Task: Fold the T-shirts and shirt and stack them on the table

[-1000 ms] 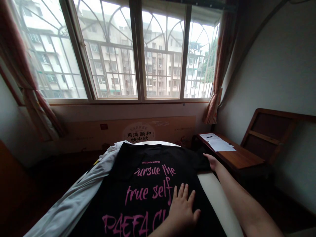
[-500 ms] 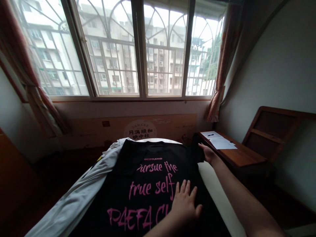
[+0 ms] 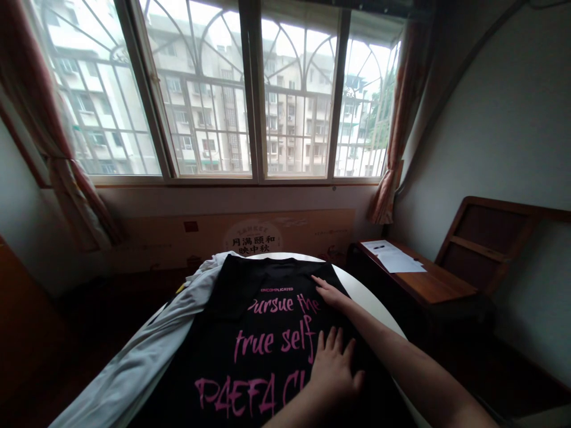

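A black T-shirt (image 3: 276, 321) with pink lettering lies spread on a round white table (image 3: 363, 291). My left hand (image 3: 334, 365) rests flat on the shirt's right half, fingers spread and palm down, covering part of the lettering. Farther up, my right hand (image 3: 329, 292) lies on the shirt near its upper right edge. Its fingers stretch toward the upper left and touch the cloth. Both sides of the shirt's upper part look folded inward. Along the left edge, a rumpled light grey garment (image 3: 165, 339) sits beside the shirt.
A wooden bench (image 3: 439, 285) at the right carries white papers (image 3: 397, 258) with a dark pen-like item. Behind the table, a long printed cardboard panel (image 3: 312, 232) leans below the barred window (image 3: 294, 131). Tied curtains (image 3: 388, 190) hang at both sides.
My right hand has moved left from beyond the shirt's right edge, bringing the black sleeve inward onto the shirt and letting it go. My left hand has stayed in place.
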Tool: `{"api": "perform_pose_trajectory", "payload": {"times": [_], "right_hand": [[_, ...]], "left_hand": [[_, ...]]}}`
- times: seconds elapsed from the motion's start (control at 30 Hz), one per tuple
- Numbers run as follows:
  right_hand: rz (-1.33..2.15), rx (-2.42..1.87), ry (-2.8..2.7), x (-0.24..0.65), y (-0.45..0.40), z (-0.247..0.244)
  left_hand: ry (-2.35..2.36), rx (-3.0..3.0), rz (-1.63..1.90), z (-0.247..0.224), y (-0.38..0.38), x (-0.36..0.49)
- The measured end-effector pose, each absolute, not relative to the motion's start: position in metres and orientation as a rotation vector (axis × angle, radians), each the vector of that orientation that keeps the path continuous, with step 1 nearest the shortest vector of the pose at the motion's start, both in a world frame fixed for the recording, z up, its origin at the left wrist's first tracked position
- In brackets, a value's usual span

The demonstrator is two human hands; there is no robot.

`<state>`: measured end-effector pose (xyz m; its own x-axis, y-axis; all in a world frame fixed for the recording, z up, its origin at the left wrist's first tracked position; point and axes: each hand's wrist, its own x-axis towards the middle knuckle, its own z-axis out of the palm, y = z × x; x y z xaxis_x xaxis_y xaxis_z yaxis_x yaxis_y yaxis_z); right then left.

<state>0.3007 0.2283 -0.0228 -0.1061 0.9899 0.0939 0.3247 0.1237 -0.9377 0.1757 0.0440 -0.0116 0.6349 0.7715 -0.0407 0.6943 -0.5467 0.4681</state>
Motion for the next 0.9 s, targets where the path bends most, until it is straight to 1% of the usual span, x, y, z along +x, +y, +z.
{"api": "perform_pose_trajectory", "payload": {"times": [0.07,0.2,0.33,0.47,0.53,0.63,0.77,0.83,0.9], "right_hand": [[0.892,-1.509,-1.802,0.295,0.226,-0.028],[0.796,-1.512,-2.001,0.291,0.224,-0.032],[0.74,-1.447,-1.932,0.314,0.239,-0.019],[0.608,-1.475,-1.77,0.371,0.249,0.002],[0.618,-1.514,-1.758,0.399,0.242,0.005],[0.716,-1.541,-1.816,0.425,0.217,-0.005],[0.736,-1.528,-1.942,0.422,0.185,-0.026],[0.607,-1.53,-1.999,0.412,0.176,-0.035],[0.399,-1.546,-2.033,0.403,0.168,-0.039]], "left_hand": [[1.138,2.414,0.225,-0.009,0.044,0.176],[1.141,2.408,0.226,-0.007,0.043,0.175],[1.155,2.412,0.277,-0.012,0.043,0.175],[1.164,2.423,0.258,-0.01,0.043,0.174],[1.173,2.431,0.232,-0.008,0.044,0.174],[1.179,2.448,0.194,-0.007,0.045,0.175],[1.211,2.473,0.245,-0.013,0.042,0.18],[1.25,2.499,0.31,-0.013,0.045,0.185],[1.306,2.551,0.325,-0.006,0.055,0.188]]}}
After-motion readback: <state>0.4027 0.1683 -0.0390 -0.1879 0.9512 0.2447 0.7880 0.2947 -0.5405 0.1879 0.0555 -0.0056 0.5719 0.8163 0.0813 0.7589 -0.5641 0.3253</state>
